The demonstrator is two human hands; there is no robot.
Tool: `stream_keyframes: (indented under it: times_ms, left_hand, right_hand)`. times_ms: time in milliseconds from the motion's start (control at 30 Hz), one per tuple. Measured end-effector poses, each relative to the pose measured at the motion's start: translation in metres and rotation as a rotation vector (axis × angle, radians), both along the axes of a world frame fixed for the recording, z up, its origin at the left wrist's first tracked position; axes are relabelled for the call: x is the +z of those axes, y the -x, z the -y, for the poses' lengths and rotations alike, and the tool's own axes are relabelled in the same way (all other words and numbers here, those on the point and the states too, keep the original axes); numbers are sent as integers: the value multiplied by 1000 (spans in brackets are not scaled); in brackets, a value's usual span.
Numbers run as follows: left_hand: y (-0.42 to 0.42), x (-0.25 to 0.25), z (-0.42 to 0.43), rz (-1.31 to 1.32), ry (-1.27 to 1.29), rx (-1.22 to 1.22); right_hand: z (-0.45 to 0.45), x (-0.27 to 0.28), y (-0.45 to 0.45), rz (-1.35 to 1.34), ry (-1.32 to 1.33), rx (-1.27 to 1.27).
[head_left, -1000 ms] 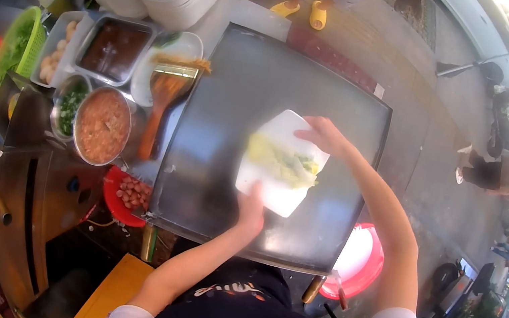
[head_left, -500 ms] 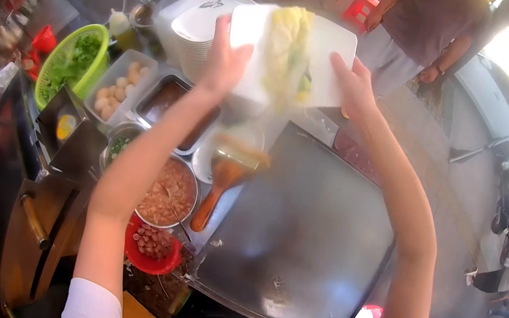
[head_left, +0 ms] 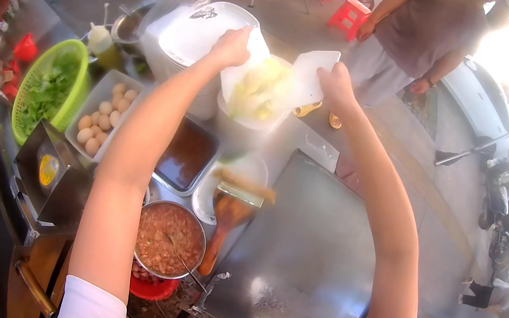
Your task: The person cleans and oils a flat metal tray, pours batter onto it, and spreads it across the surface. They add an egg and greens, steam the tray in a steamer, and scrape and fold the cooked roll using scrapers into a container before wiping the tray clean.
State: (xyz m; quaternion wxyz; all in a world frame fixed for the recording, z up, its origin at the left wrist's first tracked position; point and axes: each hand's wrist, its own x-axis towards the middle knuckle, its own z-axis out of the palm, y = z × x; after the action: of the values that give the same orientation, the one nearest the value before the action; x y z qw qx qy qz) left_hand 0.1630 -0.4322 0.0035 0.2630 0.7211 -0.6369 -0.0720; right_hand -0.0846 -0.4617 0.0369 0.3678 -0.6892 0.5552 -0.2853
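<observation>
A white, paper-like sheet [head_left: 312,74] hangs between my hands, its two sides bent upward. My left hand [head_left: 231,49] is closed on its left edge, beside the top of a stack of white plates [head_left: 199,28]. On the right edge, my right hand [head_left: 336,83] grips with the fingers pinched. Pale yellow-green food [head_left: 263,89] lies in the fold, smeared by motion, so its exact kind is unclear. Below it is a white tub [head_left: 251,121]. A wide wooden-handled brush [head_left: 227,215] rests near a white plate [head_left: 205,198] beneath my arms.
A flat metal griddle [head_left: 306,250] fills the front right. Leftward are a bowl of minced meat [head_left: 169,239], a tray of brown sauce [head_left: 186,157], eggs [head_left: 101,118] and a green basket [head_left: 76,90] of leafy greens. A person [head_left: 419,38] stands across the stall.
The sheet was flatter and higher; its sides are now drawn together and the food has slid lower, over the tub. Both hands have moved down, closer together. The camera view has shifted.
</observation>
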Motion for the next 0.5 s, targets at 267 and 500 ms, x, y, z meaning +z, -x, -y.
stream_keyframes:
  times_ms: [267,500]
  left_hand:
    - [5,-2,-11,-94,49,42]
    - [20,54,-79,-258,487,297]
  right_hand:
    - [-20,-4,-28,2,36,11]
    - [-56,-39,-52,131,318,-105]
